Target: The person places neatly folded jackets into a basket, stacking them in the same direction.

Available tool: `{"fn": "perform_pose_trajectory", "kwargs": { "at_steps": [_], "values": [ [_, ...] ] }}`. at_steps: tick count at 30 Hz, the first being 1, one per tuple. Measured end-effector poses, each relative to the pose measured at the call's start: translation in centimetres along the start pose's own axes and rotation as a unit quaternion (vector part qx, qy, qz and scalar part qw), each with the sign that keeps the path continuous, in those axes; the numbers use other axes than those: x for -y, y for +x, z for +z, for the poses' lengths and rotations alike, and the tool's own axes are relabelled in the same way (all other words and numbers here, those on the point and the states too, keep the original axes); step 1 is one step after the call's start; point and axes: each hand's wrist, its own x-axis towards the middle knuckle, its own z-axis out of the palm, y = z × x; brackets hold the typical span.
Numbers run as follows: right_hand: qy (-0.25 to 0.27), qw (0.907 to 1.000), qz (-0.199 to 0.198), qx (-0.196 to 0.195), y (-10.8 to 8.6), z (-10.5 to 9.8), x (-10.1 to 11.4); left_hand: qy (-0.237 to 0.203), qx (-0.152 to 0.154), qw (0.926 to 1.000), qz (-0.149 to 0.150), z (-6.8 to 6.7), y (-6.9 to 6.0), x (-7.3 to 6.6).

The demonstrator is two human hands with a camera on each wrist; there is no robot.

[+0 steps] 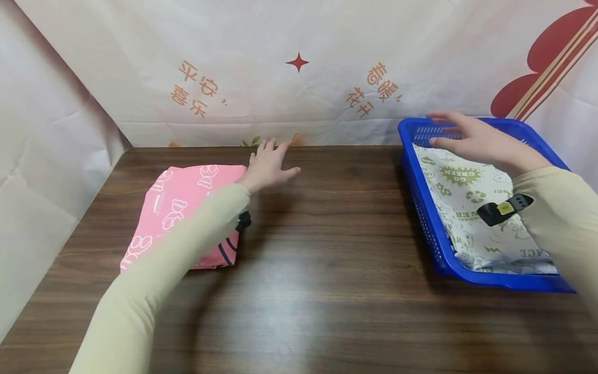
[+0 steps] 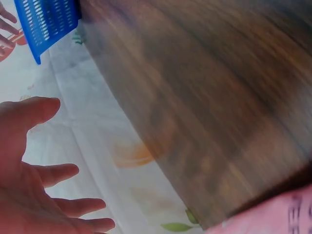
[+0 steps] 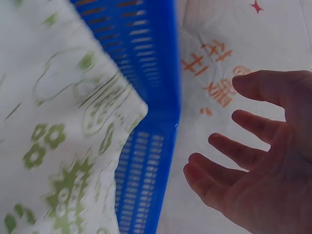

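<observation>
My left hand (image 1: 268, 169) hovers with spread fingers just past the right edge of a pink folded cloth item (image 1: 187, 195) printed with white outlines; its exact kind is unclear. Nothing is in that hand. Over the back left part of a blue plastic basket (image 1: 422, 228) is my right hand (image 1: 481, 140), its fingers loosely extended and holding nothing. Inside the basket lies a white cloth item (image 1: 472, 208) with green prints, partly hidden by the right forearm. In the right wrist view, the hand stands apart from the cloth and the basket wall.
Both things stand on a dark wood-grain table (image 1: 322, 249), the pink item at left and the basket at right. A pale printed curtain (image 1: 261, 62) hangs behind the table's far edge. Each wrist wears a small black device.
</observation>
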Motion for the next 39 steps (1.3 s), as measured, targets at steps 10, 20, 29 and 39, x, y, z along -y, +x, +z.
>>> {"fn": "perform_pose_trajectory", "kwargs": {
  "at_steps": [10,20,29,39],
  "values": [
    [0.019,0.9996,-0.018,-0.007,1.9,1.2,2.7,-0.009,-0.023,0.9996,-0.013,-2.4,-0.8,1.7],
    [0.016,0.9990,-0.042,-0.002,4.2,2.9,5.8,-0.009,-0.043,0.9989,-0.017,-4.0,-1.9,3.4],
    [-0.021,0.9974,-0.039,0.058,5.9,4.8,8.4,-0.010,-0.060,0.9980,-0.016,-4.4,-2.9,5.4],
    [-0.117,0.9896,-0.062,0.057,6.6,7.3,10.3,-0.026,-0.045,0.9981,-0.033,-4.7,-4.4,7.5]
  ]
}}
